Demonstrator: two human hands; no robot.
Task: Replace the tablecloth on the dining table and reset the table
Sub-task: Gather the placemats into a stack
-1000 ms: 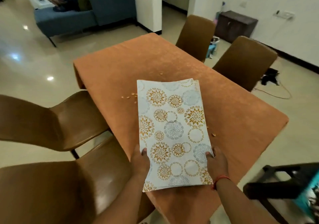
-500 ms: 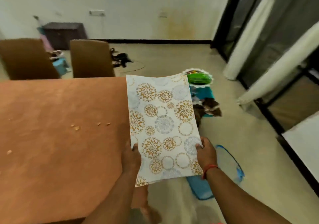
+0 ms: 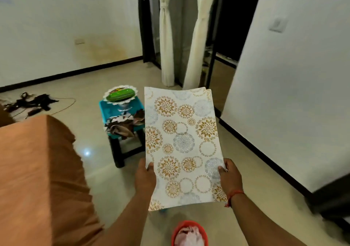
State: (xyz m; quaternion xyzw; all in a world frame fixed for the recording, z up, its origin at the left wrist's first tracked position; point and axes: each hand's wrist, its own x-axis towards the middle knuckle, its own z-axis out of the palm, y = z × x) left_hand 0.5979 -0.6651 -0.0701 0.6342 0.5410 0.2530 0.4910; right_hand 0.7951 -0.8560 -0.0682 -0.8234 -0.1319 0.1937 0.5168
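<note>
Both hands hold a stack of patterned mats above the floor.
The left hand (image 3: 144, 178) and right hand (image 3: 230, 177) pinch the near side edges of the mats (image 3: 181, 141), thumbs on top. The table (image 3: 34, 170), under its orange cloth, lies to the left; a teal basket (image 3: 121, 117) with plates sits on a stool (image 3: 123, 149) beyond.

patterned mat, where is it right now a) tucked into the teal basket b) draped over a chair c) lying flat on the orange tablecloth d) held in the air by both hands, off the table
d: the left hand and right hand each grip a side edge of the patterned mat, which hangs over bare floor, to the right of the orange tablecloth.
</note>
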